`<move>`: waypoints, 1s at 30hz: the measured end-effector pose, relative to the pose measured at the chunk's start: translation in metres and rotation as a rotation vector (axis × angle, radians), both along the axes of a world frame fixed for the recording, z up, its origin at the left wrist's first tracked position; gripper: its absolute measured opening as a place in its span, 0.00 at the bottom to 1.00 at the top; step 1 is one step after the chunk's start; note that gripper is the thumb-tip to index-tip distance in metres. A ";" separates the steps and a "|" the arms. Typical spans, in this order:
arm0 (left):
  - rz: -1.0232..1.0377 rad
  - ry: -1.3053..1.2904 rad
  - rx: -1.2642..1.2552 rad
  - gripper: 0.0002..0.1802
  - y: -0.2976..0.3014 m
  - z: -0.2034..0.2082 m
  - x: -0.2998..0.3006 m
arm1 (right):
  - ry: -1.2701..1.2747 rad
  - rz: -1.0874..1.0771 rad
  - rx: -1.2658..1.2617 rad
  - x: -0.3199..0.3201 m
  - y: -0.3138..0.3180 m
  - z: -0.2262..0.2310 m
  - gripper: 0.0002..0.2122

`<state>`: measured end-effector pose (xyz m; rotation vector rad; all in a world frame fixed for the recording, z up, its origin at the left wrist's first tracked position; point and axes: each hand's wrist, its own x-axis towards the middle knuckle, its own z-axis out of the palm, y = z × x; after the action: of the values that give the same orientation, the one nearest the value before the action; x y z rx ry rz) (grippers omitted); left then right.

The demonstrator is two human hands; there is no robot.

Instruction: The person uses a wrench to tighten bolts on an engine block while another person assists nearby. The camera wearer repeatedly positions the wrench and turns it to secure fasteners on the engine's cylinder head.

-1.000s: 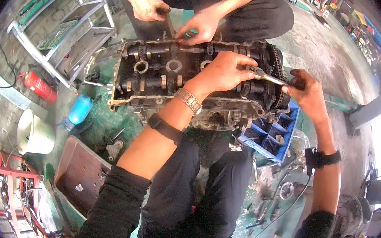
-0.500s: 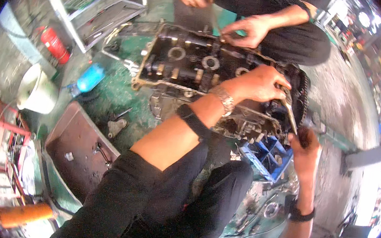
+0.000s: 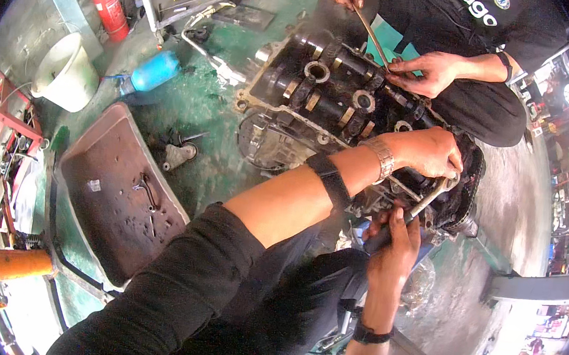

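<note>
A dark engine (image 3: pixel 290 66) lies before me, its cylinder head with camshafts uncovered. Near its right end, my left hand (image 3: pixel 424 151) is closed, fingertips pressed on the head of a ratchet wrench (image 3: pixel 427 202). My right hand (image 3: pixel 395 250) wraps around the dark handle, nearer to me. The wrench slants from its head down and left to that handle. What its head sits on is hidden under my left fingers. Across the engine, a co-worker's hand (image 3: pixel 426 73) steadies a long thin metal bar (image 3: pixel 371 33) at the engine's far edge, the other hand gripping its upper end.
To my left lies a brown tray (image 3: pixel 107 227) holding a wrench and small parts. Beyond it are a white bucket (image 3: pixel 68 72), a blue bottle (image 3: pixel 155 71) and a red fire extinguisher (image 3: pixel 109 10). A metal part (image 3: pixel 179 155) rests on the green floor beside the tray.
My right hand has swung left and nearer to me with the wrench handle, while my left stays at its head. The view has shifted, and the co-worker's bar now shows clearly.
</note>
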<state>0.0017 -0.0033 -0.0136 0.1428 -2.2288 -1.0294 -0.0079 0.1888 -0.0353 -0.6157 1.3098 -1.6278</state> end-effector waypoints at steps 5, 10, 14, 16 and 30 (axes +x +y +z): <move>0.003 0.005 0.046 0.15 -0.001 -0.001 -0.003 | 0.032 0.045 -0.131 0.014 -0.027 -0.012 0.10; -0.095 0.018 -0.073 0.13 -0.006 0.001 -0.004 | 0.247 -0.064 0.002 0.010 -0.043 -0.024 0.11; -0.065 -0.073 0.057 0.14 -0.004 0.003 -0.001 | 0.073 -0.056 0.005 0.014 -0.040 -0.015 0.10; -0.049 -0.070 0.049 0.14 -0.003 0.004 0.000 | 0.053 -0.095 -0.051 0.018 -0.033 -0.009 0.10; 0.002 -0.009 0.158 0.18 0.008 0.009 0.006 | 0.220 0.170 0.122 -0.091 0.026 0.036 0.11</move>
<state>0.0073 0.0049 -0.0041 0.2195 -2.1532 -1.2061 -0.0987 0.2146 0.0012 -0.8262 1.4615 -1.3612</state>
